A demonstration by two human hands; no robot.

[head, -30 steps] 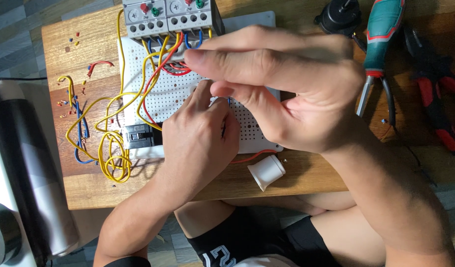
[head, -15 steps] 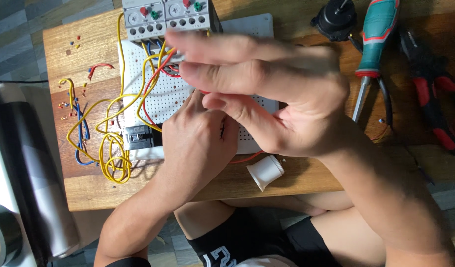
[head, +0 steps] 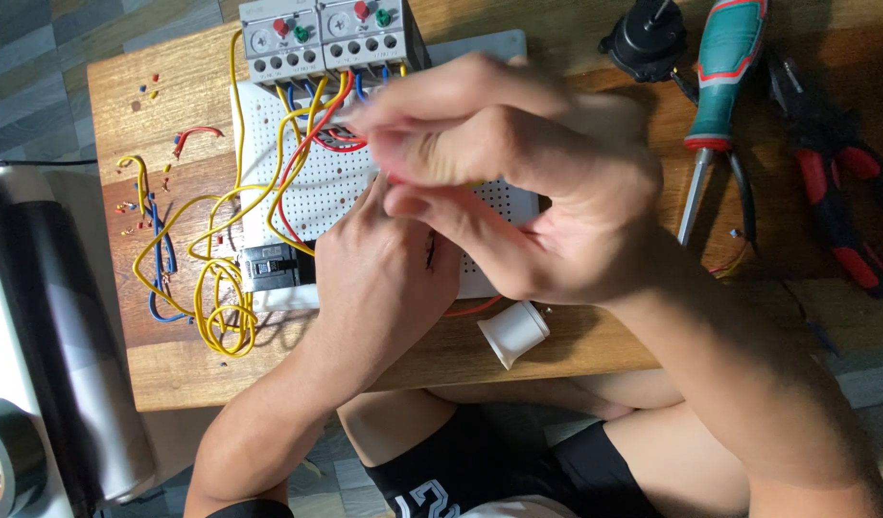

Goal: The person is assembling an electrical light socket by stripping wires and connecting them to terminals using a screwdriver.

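Head view, wiring board: we see a white perforated board point(head: 317, 182) lying flat on the wooden worktop point(head: 173, 96), with two grey relay blocks point(head: 328, 38) at its far edge and a small black breaker point(head: 272, 266) at its near left corner.
Wires: thin yellow wires point(head: 216, 307) loop off the board's left side in a loose tangle; red wire point(head: 298, 168) and blue wire point(head: 159, 245) run with them. We judge them light, springy and slippery in their plastic sleeves, best taken near the stripped end so they do not bend away.
Left hand: our left hand point(head: 384, 278) rests on the board, knuckles up, fingers curled under and pressed toward the holes; what they grip is hidden, so we cannot tell.
Right hand: our right hand point(head: 518, 182) hovers above the board, blurred, fingertips drawn together as if pinching something small and reddish; we cannot tell for sure what it is.
Board feel: rigid plastic, matt, light; we judge it may slide unless held down.
Beside it: a small white plastic cap point(head: 514, 333) lies near the worktop's front edge; a teal-handled screwdriver point(head: 720, 86), red-and-black pliers point(head: 835, 163) and a black round part point(head: 648, 38) lie to the right; a black tape roll point(head: 5, 456) sits lower left.
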